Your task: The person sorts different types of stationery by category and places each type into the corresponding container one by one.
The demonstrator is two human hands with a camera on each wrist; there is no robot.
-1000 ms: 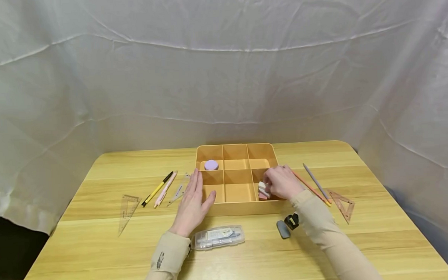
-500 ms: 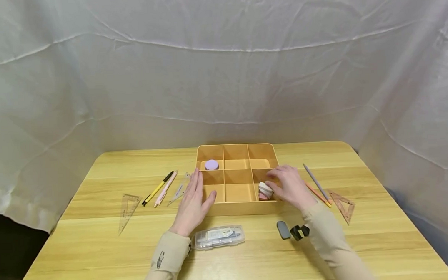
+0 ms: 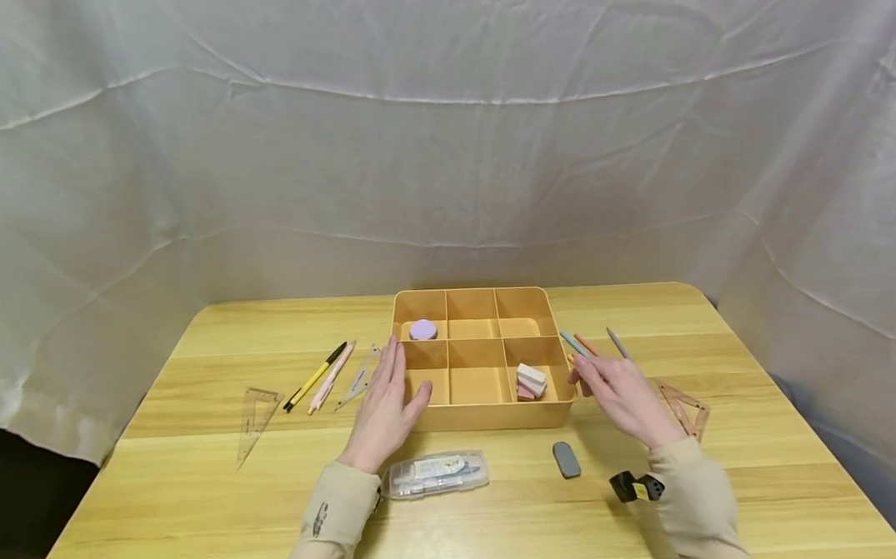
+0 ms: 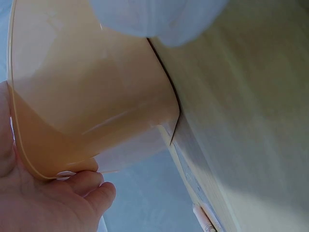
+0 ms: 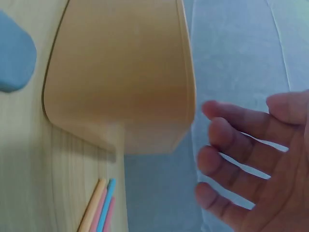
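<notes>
Erasers (image 3: 530, 379) lie piled in the compartment just left of the right hand (image 3: 624, 393), whose loosely bent fingers hold nothing. The left hand (image 3: 382, 418), fingers straight, touches the organizer (image 3: 491, 416); light pressure should steady it best.

Orng box (image 3: 491, 417), wht/pnk erasers (image 3: 531, 378)

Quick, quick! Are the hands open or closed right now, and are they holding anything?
Left hand: open, touching the left edge of the orange box.
Right hand: open, fingers loosely bent, holding nothing.
</notes>
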